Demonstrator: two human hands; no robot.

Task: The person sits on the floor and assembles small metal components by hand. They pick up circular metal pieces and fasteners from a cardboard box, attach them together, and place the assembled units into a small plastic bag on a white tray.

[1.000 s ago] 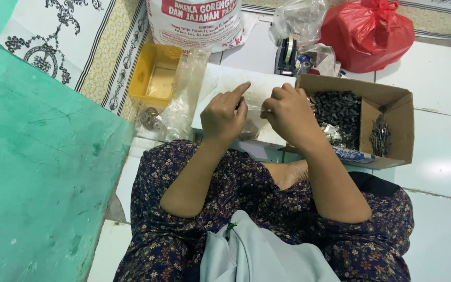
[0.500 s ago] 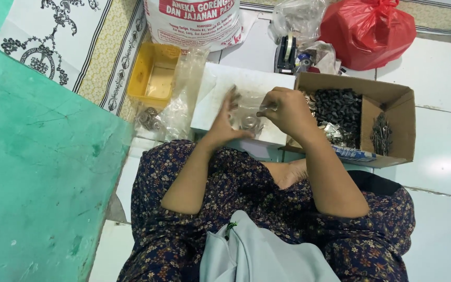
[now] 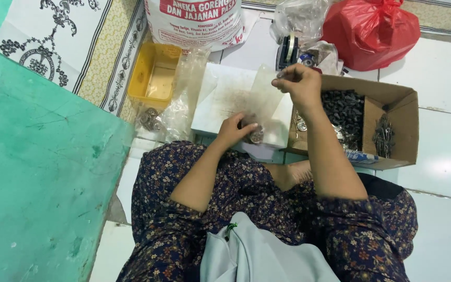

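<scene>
You are holding a small clear plastic bag (image 3: 259, 102) over the white board (image 3: 220, 99), right hand (image 3: 301, 83) pinching its mouth, left hand (image 3: 236, 130) cupping its filled bottom; sealing probably needs a steady top edge.

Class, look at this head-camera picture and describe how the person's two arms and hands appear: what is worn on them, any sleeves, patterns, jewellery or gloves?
Both hands are bare: the left hand and the right hand show no gloves, and no rings or watch can be made out. The forearms are uncovered. Each arm emerges from a sleeve of dark navy fabric printed with small pale and reddish flowers, ending about the elbow; the same fabric covers the lap.
</scene>
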